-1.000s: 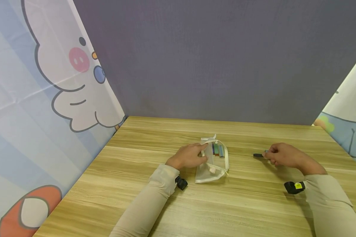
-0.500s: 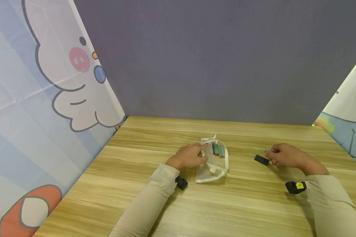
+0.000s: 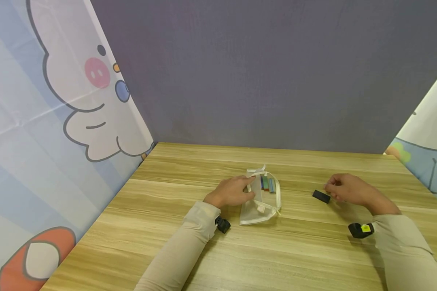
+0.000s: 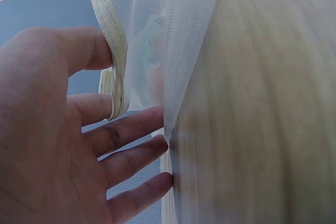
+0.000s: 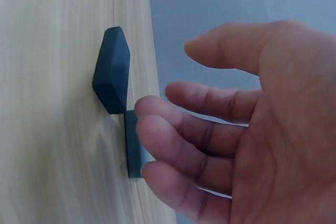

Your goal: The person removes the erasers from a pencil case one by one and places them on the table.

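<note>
A white mesh bag with a pale zipper edge [image 3: 255, 218] lies on the table, its mouth spread. Small blue and green blocks [image 3: 265, 184] show within its opening. My left hand [image 3: 233, 191] rests at the bag's left side; in the left wrist view, its thumb and fingers [image 4: 131, 132] stay spread against the bag's edge. A black rectangular block [image 3: 321, 197] lies to the right. Just beyond it hovers my right hand [image 3: 349, 190], loosely bent, thumb apart from the fingers, holding nothing. In the right wrist view, a second dark block [image 5: 132, 145] is partly hidden behind the fingertips.
The wooden table [image 3: 276, 254] runs back to a grey upright panel [image 3: 262, 81]. Cartoon-printed cloth [image 3: 58, 121] hangs along the left, with more at the right. A small pale piece [image 3: 261, 209] shows at the bag's lower part.
My right hand has let go of the black block, which now lies turned at an angle on the table. Its fingers then opened slightly. My left hand and the bag have not moved.
</note>
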A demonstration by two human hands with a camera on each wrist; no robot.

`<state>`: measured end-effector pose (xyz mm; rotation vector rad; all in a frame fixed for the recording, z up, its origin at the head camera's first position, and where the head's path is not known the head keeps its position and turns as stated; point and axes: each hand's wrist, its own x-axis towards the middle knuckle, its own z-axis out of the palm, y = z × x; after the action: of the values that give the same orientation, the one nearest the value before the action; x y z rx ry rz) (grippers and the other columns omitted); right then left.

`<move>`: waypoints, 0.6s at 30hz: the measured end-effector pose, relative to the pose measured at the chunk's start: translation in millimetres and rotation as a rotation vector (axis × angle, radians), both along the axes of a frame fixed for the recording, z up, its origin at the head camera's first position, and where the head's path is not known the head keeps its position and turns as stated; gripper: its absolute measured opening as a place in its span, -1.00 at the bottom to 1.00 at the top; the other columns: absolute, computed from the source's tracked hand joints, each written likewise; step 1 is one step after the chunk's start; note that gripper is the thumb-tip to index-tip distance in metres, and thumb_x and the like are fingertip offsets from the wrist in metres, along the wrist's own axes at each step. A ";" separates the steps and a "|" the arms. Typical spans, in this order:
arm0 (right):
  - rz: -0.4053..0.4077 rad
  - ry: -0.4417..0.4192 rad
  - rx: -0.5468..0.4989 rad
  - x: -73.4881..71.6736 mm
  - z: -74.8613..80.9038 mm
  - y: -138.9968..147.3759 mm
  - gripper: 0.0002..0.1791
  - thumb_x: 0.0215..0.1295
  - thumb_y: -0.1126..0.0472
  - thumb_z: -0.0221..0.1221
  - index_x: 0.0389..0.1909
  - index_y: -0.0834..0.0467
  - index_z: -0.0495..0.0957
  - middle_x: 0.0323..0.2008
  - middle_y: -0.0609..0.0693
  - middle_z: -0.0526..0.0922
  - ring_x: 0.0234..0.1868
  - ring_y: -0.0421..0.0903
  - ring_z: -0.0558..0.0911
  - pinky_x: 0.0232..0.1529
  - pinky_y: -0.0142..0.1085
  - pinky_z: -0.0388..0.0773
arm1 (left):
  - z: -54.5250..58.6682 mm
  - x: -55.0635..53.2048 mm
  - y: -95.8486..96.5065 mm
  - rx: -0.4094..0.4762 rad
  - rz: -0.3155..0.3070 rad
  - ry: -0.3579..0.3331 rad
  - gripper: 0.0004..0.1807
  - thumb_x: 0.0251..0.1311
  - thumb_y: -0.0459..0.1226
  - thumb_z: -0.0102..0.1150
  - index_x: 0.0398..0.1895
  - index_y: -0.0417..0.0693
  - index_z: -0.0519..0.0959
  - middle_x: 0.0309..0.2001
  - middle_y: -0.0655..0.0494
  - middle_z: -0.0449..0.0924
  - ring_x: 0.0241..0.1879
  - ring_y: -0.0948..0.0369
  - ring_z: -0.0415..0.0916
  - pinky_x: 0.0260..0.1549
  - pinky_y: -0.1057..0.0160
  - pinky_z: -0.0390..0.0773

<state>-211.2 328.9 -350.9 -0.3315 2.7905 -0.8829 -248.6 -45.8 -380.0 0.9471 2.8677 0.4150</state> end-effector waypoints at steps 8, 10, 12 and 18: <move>0.015 0.049 -0.015 -1.5 0.0 -7.9 -0.70 0.55 0.11 0.02 -0.20 0.28 0.54 -0.46 0.00 0.53 -0.47 -0.16 0.48 -0.46 -0.30 0.44 | 0.5 0.5 0.0 0.010 0.000 -0.005 -0.31 0.41 0.09 -0.08 0.58 0.23 0.17 0.35 0.11 0.42 0.02 0.23 0.49 -0.34 0.19 0.46; 0.018 0.057 -0.019 -2.1 -0.1 -9.5 -0.70 0.54 0.11 0.03 -0.18 0.29 0.55 -0.46 0.00 0.54 -0.46 -0.16 0.49 -0.45 -0.30 0.45 | 0.8 0.9 -0.1 0.012 0.001 -0.007 -0.31 0.41 0.08 -0.08 0.58 0.23 0.17 0.33 0.11 0.43 0.01 0.22 0.50 -0.34 0.18 0.47; 0.021 0.058 -0.023 -2.6 0.0 -11.0 -0.70 0.54 0.12 0.02 -0.15 0.30 0.56 -0.45 0.00 0.55 -0.45 -0.15 0.50 -0.44 -0.30 0.45 | 1.1 1.2 -0.2 0.010 0.003 -0.005 -0.31 0.41 0.08 -0.08 0.58 0.23 0.17 0.35 0.11 0.42 0.08 0.20 0.50 -0.30 0.17 0.48; 0.028 0.060 -0.031 -2.6 -0.2 -16.1 -0.69 0.53 0.13 0.04 -0.11 0.33 0.56 -0.40 0.01 0.59 -0.36 -0.10 0.60 -0.39 -0.27 0.52 | 1.9 2.1 0.0 0.010 0.006 -0.005 -0.32 0.42 0.08 -0.08 0.58 0.23 0.17 0.41 0.08 0.36 0.29 0.13 0.41 -0.11 0.08 0.53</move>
<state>-213.8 312.8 -351.1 -0.4079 2.8222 -0.9260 -246.6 -45.9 -378.1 0.9382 2.8675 0.4313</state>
